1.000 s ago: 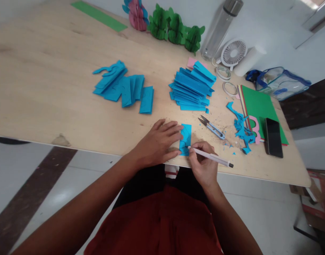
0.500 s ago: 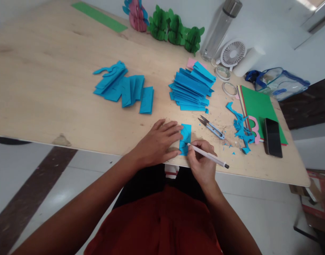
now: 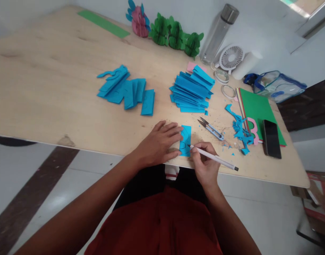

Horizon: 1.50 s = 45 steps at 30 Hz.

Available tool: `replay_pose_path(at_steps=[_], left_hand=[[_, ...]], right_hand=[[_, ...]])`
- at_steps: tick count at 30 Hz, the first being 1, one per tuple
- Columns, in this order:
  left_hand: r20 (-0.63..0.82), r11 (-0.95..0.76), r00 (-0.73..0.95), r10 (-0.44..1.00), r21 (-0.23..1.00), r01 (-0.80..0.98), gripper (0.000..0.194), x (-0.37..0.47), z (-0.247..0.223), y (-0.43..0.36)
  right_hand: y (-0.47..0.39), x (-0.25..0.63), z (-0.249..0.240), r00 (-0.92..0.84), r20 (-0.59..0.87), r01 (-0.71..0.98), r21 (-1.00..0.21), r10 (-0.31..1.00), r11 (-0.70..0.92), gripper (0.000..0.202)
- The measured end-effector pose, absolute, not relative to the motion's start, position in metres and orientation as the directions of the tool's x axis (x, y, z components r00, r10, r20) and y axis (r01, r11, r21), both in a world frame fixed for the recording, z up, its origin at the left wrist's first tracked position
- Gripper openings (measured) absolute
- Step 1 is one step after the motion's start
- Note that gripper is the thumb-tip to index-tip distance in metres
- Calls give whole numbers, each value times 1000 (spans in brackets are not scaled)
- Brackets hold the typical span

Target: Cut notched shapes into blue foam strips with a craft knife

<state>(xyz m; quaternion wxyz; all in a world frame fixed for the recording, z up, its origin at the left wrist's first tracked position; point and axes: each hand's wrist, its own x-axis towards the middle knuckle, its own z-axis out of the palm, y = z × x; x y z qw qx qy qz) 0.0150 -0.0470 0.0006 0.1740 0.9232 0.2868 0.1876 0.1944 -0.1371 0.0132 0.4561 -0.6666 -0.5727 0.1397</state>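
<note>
A small folded piece of blue paper (image 3: 185, 136) lies near the table's front edge, with dark curved lines drawn on it. My left hand (image 3: 160, 144) rests flat with fingers spread, its fingertips on the paper's left edge. Pinched in my right hand (image 3: 205, 159) is a white pen (image 3: 215, 157), its tip at the paper's right side. Thread snips (image 3: 210, 128) lie just beyond my right hand. Folded blue paper pieces (image 3: 129, 92) sit to the left, and a larger stack of folded blue strips (image 3: 191, 90) is farther back.
Blue scraps (image 3: 240, 131) and a pink cutout (image 3: 252, 131) lie to the right, beside green sheets (image 3: 258, 106) and a phone (image 3: 272, 139). Along the wall stand green paper figures (image 3: 175, 35), a pink one (image 3: 140, 23), a bottle (image 3: 218, 33) and a small fan (image 3: 231, 57).
My right hand has shifted slightly right with the pen, whose tip has moved toward the paper's right edge. The left hand stays on the paper. The view has tilted a little.
</note>
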Motion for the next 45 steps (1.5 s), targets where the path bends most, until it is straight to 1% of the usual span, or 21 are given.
replay_pose_path(at_steps=[2,4,6,11,14,20,29,39,45], left_hand=[[247,-773,764,596,433,464,31,15,1,-47],[245,-770,763,599,436,465,31,15,1,-47],[239,-767,762,602,438,469,33,16,0,-47],[228,-766,767,600,439,469,37,16,1,-47],[228,-765,768,599,447,464,38,16,4,-48],[229,-758,760,609,449,472,37,17,6,-49],[238,-766,757,609,425,482,37,17,8,-51],[254,-770,752,608,422,479,38,18,12,-54],[256,-769,750,610,422,481,38,18,12,-54]], right_hand=[[-139,196,15,304,327,602,-794,895,86,12],[-141,198,17,269,346,620,-777,899,113,15],[-142,199,18,221,387,670,-727,895,149,19],[-141,201,12,91,495,799,-554,864,233,24],[-140,199,6,40,531,856,-455,847,245,27],[-139,199,0,-17,549,904,-349,836,248,27],[-139,200,-4,-19,571,911,-327,821,249,27],[-138,197,-8,-36,582,935,-268,812,233,28],[-139,197,-9,-31,582,927,-286,812,241,28]])
